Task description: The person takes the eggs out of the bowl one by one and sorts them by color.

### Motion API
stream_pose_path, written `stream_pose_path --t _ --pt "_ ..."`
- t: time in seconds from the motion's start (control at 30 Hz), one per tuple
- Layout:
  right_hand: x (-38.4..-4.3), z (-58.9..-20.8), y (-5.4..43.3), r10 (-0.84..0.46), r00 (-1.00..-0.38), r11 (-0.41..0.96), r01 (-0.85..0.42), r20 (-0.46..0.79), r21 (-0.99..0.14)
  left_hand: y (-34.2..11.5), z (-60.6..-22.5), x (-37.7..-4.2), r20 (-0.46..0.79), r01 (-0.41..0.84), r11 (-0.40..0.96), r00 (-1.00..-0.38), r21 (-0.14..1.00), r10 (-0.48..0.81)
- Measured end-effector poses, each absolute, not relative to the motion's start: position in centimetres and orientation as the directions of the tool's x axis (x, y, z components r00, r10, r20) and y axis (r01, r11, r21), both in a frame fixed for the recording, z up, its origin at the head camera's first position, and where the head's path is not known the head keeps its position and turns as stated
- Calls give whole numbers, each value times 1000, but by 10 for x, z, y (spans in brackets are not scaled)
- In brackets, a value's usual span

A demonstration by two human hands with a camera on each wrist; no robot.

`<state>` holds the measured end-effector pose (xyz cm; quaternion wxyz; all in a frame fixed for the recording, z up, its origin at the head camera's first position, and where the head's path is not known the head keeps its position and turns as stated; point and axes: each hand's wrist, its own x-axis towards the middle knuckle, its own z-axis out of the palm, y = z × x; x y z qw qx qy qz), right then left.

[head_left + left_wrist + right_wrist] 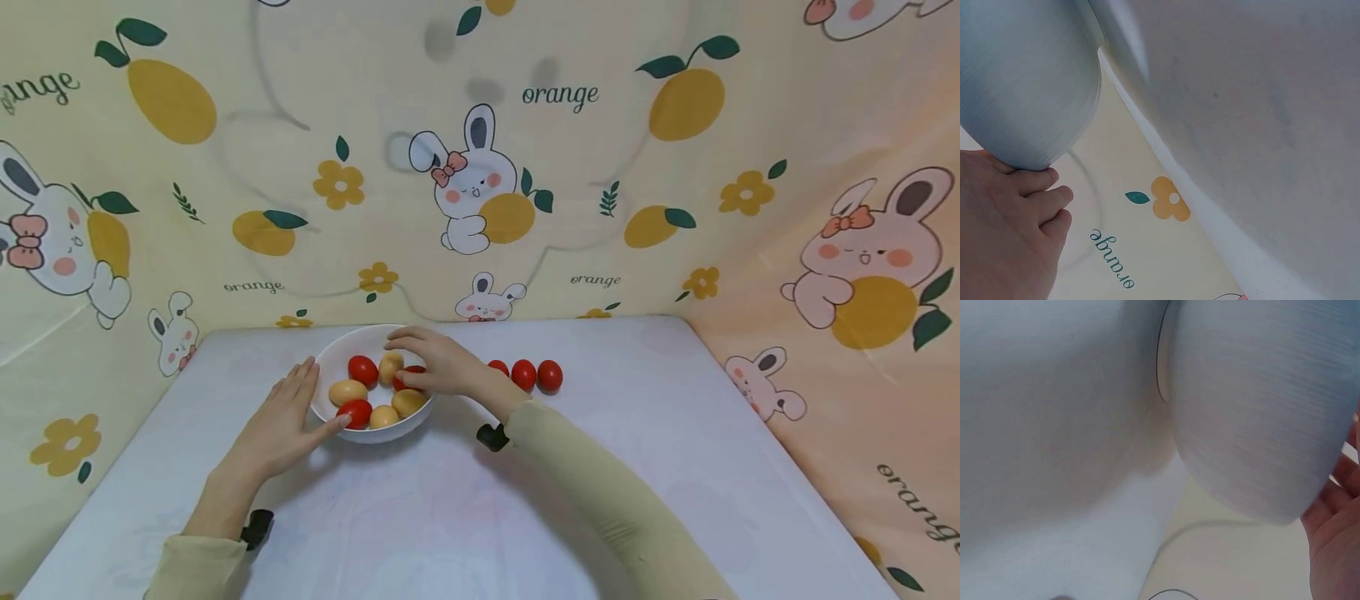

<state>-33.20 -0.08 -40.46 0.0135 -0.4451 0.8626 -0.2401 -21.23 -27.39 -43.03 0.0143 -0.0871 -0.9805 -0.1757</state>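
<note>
A white bowl [386, 435] stands at the back of the table, holding red tomatoes [363, 371] and several pale-yellow, egg-shaped pieces [348, 392] that look like small potatoes. My left hand [281, 425] holds the bowl's left side, its thumb over the front rim beside a red tomato and its fingers along the outer wall. Over the right rim reaches my right hand [442, 364], fingers and thumb spread apart. Its thumb crosses a red tomato [415, 369], partly covering it, and no firm grip shows. The right wrist view has the bowl's underside [1260, 412] in front of the fingers [1335, 494].
Red tomatoes [550, 377] lie in a row on the white table [450, 517], right of the bowl; my right wrist partly covers the leftmost. A patterned cloth backdrop [585, 167] rises directly behind the table and at its sides.
</note>
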Motion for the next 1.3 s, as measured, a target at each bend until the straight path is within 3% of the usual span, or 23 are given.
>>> stream_pose_path --t 0.3,0.53,0.9,1.3 --pt "-336 -404 -24 -805 -578 498 -781 135 -376 -275 -429 -211 58 174 922 -985 345 164" --pt "-339 -406 -40 -823 -560 520 -809 93 -274 -276 -429 -210 64 176 925 -984 337 164" --pt "-354 -407 -55 -827 -562 545 -805 10 -235 -277 -431 -211 72 182 926 -983 331 167" --pt "-360 -417 -67 -853 -521 515 -836 -19 -191 -276 -431 -212 75 196 918 -981 344 181"
